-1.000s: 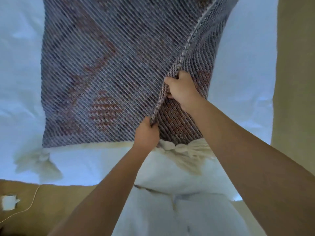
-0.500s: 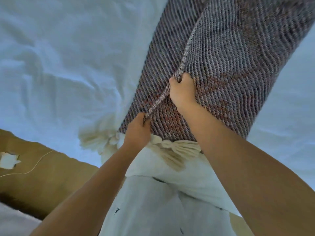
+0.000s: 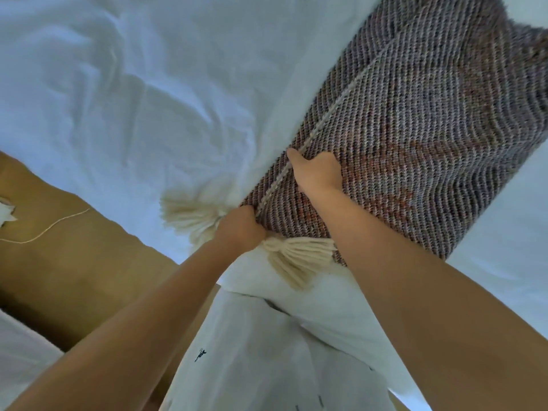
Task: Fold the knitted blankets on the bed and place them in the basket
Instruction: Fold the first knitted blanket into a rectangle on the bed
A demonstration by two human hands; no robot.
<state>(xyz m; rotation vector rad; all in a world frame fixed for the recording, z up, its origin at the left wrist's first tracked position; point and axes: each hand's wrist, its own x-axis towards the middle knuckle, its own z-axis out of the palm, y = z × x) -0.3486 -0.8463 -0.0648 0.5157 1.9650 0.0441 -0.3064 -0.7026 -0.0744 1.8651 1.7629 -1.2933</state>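
A grey knitted blanket (image 3: 415, 120) with faint red patches lies folded in a long strip on the white bed sheet (image 3: 133, 84), running from the near edge toward the upper right. Cream tassels (image 3: 296, 259) hang at its near end. My left hand (image 3: 240, 229) grips the near corner of the folded edge by the tassels. My right hand (image 3: 318, 173) pinches the same pale edge a little farther up. No basket is in view.
A tan floor (image 3: 59, 262) lies left of the bed, with a thin white cord (image 3: 50, 229) and a scrap of white paper (image 3: 6, 212) on it. My white clothing (image 3: 267, 351) fills the bottom centre.
The blanket's right part has been folded over to the left, so the wide spread is now a narrow strip. Both hands kept their grip on the edge and moved left with it.
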